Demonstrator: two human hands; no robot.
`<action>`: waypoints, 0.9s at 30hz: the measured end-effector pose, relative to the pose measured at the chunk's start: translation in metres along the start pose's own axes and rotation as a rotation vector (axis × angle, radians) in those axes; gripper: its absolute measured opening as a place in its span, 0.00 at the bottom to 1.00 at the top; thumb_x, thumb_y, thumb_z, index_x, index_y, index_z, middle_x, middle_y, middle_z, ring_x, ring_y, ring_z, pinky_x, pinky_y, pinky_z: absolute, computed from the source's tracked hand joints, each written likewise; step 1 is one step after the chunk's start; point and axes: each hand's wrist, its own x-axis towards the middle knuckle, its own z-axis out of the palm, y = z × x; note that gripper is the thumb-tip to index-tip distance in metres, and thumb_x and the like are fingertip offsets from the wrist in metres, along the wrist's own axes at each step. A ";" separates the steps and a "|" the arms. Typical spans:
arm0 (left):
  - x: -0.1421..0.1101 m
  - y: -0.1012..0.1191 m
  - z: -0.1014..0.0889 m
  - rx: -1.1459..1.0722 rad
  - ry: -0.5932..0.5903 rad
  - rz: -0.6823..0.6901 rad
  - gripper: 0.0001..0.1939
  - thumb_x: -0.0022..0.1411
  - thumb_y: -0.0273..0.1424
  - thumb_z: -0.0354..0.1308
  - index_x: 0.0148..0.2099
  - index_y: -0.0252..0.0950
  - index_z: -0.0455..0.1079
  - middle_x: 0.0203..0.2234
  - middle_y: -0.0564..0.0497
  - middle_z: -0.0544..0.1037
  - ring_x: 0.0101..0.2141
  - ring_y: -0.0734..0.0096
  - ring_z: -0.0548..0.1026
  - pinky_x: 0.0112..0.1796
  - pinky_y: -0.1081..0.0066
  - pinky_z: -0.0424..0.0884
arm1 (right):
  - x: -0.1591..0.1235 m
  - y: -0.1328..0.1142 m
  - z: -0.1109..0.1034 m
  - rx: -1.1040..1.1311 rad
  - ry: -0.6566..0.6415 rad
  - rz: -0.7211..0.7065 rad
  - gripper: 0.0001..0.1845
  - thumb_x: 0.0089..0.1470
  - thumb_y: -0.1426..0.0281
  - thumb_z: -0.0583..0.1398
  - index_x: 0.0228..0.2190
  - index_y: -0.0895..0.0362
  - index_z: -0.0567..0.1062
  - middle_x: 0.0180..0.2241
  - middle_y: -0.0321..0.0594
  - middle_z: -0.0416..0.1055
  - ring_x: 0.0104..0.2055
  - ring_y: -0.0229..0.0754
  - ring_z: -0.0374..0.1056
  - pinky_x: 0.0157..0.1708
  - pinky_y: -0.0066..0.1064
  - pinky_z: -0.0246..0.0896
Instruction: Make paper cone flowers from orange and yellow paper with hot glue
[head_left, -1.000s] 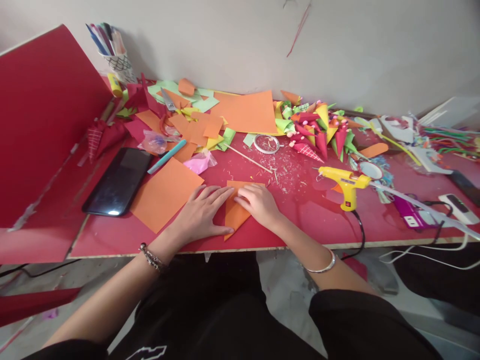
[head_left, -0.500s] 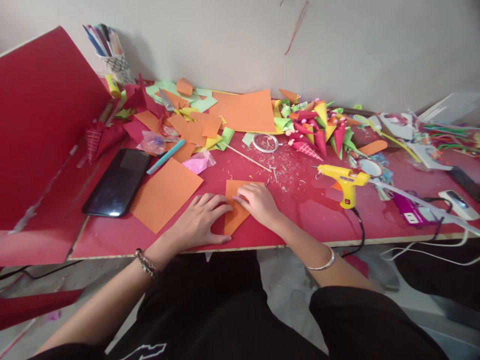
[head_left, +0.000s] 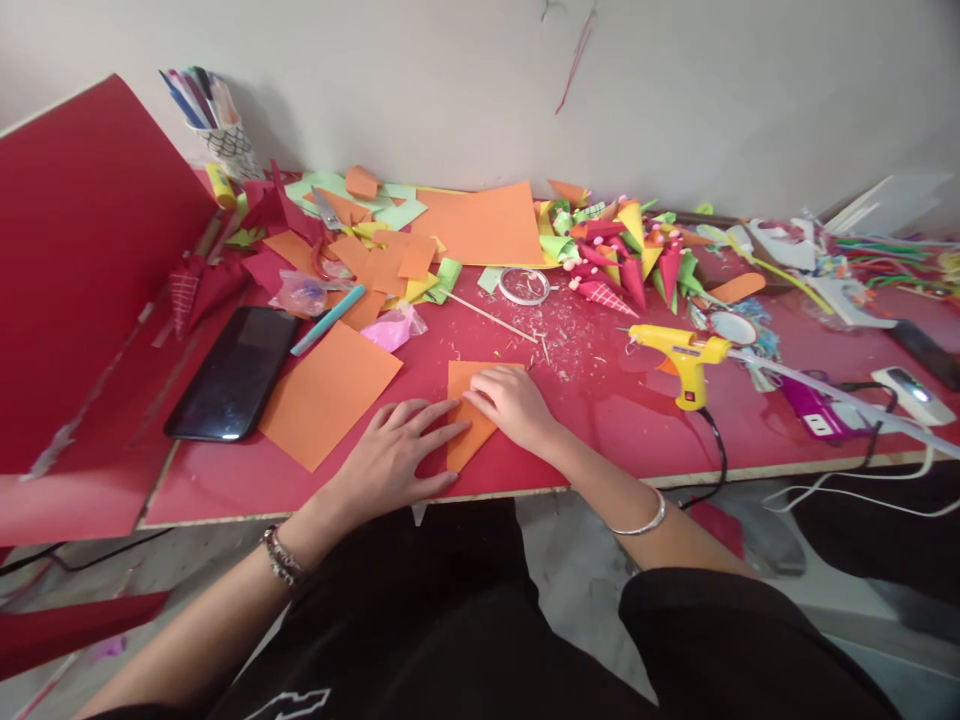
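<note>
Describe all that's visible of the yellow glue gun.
The glue gun lies on its side on the red tabletop, right of the right hand. Its yellow body looks like plastic, nozzle pointing left, handle toward the near edge with a small red switch near the end. A black cord leaves the handle and drops over that edge; a long translucent stick extends from its rear. Neither hand touches it.

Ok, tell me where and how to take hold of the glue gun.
Probably best by the handle, right hand coming from the near edge of the table: the glue gun lies with its handle toward that edge and its nozzle pointing left.
</note>
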 end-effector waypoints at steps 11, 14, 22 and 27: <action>0.000 0.000 -0.001 -0.017 0.024 -0.021 0.29 0.52 0.43 0.52 0.56 0.50 0.54 0.56 0.56 0.56 0.50 0.57 0.57 0.48 0.59 0.55 | -0.004 0.001 -0.001 -0.068 0.010 -0.007 0.08 0.55 0.69 0.50 0.30 0.59 0.67 0.28 0.40 0.67 0.32 0.40 0.60 0.33 0.30 0.51; 0.000 0.000 -0.001 -0.018 0.024 -0.031 0.30 0.51 0.43 0.52 0.57 0.50 0.54 0.56 0.57 0.56 0.50 0.57 0.57 0.48 0.58 0.54 | -0.016 0.000 -0.011 -0.113 0.056 -0.127 0.11 0.55 0.69 0.50 0.38 0.58 0.68 0.36 0.45 0.67 0.39 0.43 0.60 0.40 0.36 0.51; 0.000 0.000 -0.002 -0.031 0.002 -0.021 0.30 0.51 0.42 0.53 0.57 0.50 0.53 0.57 0.57 0.54 0.50 0.56 0.57 0.48 0.58 0.54 | -0.063 -0.017 -0.017 0.037 -0.082 -0.536 0.19 0.53 0.62 0.50 0.45 0.56 0.67 0.42 0.42 0.67 0.47 0.41 0.59 0.53 0.42 0.43; 0.000 0.000 -0.004 -0.022 -0.024 -0.019 0.31 0.51 0.42 0.52 0.58 0.50 0.52 0.58 0.58 0.53 0.51 0.56 0.56 0.49 0.58 0.54 | -0.064 -0.003 -0.020 0.029 -0.078 -0.403 0.20 0.52 0.61 0.50 0.45 0.56 0.68 0.42 0.40 0.69 0.47 0.42 0.59 0.54 0.43 0.42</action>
